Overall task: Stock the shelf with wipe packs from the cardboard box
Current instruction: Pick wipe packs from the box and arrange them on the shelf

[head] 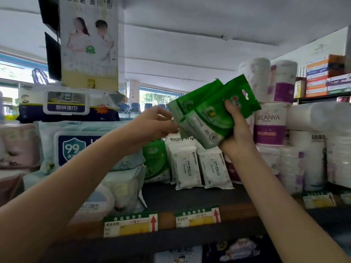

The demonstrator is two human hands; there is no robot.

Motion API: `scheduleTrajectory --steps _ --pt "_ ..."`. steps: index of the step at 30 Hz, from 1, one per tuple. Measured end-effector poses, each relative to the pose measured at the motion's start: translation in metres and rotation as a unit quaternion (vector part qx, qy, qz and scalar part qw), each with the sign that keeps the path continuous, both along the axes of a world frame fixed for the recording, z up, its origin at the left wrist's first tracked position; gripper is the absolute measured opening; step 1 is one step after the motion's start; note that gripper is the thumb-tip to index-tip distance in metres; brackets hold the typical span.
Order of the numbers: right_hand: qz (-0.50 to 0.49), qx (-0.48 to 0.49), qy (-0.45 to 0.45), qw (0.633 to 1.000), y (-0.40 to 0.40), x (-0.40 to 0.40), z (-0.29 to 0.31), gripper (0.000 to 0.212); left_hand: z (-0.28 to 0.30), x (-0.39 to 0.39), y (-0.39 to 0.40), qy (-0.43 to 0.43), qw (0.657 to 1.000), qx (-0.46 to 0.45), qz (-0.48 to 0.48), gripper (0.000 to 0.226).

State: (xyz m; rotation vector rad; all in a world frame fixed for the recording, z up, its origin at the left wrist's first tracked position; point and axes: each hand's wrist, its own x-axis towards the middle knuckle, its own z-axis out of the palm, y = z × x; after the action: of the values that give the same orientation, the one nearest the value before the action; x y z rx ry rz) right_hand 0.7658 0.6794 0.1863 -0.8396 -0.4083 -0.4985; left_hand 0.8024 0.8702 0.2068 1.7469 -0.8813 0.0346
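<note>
My right hand (236, 132) grips a fanned bunch of green and white wipe packs (207, 112) raised above the shelf (190, 198). My left hand (154, 123) reaches in from the left, and its fingertips pinch the left edge of the bunch. Below them, a green wipe pack (155, 160) and white baby wipe packs (199, 166) stand upright on the shelf. The cardboard box is out of view.
Large blue and white wipe packs (79, 147) are stacked at the left. Purple and white tissue rolls (271, 128) fill the right. Price tags (131, 223) line the shelf's front edge. A poster board (89, 40) stands at the top left.
</note>
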Motion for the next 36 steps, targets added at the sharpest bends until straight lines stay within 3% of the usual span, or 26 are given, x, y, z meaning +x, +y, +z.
scheduleTrajectory --steps 1,3,5,10,12,16,21,23,28,31,32,36 --pt "-0.008 -0.031 0.028 0.999 -0.004 0.006 -0.001 0.013 0.001 0.003 0.007 -0.101 0.992 0.025 0.072 0.021" --pt "-0.018 -0.131 0.111 0.985 -0.004 0.019 -0.006 0.012 0.004 0.007 0.019 -0.304 0.93 0.064 0.195 0.016" --pt "-0.038 -0.255 0.177 0.95 0.003 0.035 -0.017 0.015 0.003 0.013 0.025 -0.408 0.868 0.13 0.251 0.015" --pt "-0.048 -0.399 0.184 0.897 0.038 0.077 -0.045 0.03 -0.011 0.027 0.028 -0.464 0.758 0.363 0.281 0.025" --pt "-0.118 -0.476 0.162 0.857 0.051 0.089 -0.053 0.046 -0.014 0.03 0.029 -0.483 0.714 0.42 0.285 0.028" --pt "-0.282 -0.601 0.095 0.742 0.052 0.097 -0.055 0.085 -0.012 0.034 0.029 -0.477 0.695 0.457 0.284 0.03" --pt "-0.305 -0.74 0.089 0.592 0.033 0.093 -0.063 0.114 -0.016 0.031 0.02 -0.516 0.634 0.488 0.307 0.03" --pt "-0.3 -0.769 0.092 0.557 0.033 0.093 -0.066 0.116 -0.022 0.026 0.011 -0.532 0.622 0.497 0.287 0.032" --pt "-0.292 -0.737 0.088 0.604 0.042 0.086 -0.065 0.107 -0.039 0.013 -0.006 -0.54 0.598 0.54 0.243 0.034" --pt "-0.283 -0.682 0.137 0.66 0.046 0.066 -0.069 0.101 -0.04 0.008 0.001 -0.552 0.6 0.53 0.233 0.031" --pt "-0.29 -0.676 0.154 0.66 0.046 0.058 -0.069 0.101 -0.04 0.006 0.006 -0.559 0.604 0.52 0.228 0.031" --pt "-0.362 -0.692 0.218 0.586 0.042 0.01 -0.06 0.083 -0.042 -0.009 0.019 -0.591 0.631 0.463 0.197 0.028"
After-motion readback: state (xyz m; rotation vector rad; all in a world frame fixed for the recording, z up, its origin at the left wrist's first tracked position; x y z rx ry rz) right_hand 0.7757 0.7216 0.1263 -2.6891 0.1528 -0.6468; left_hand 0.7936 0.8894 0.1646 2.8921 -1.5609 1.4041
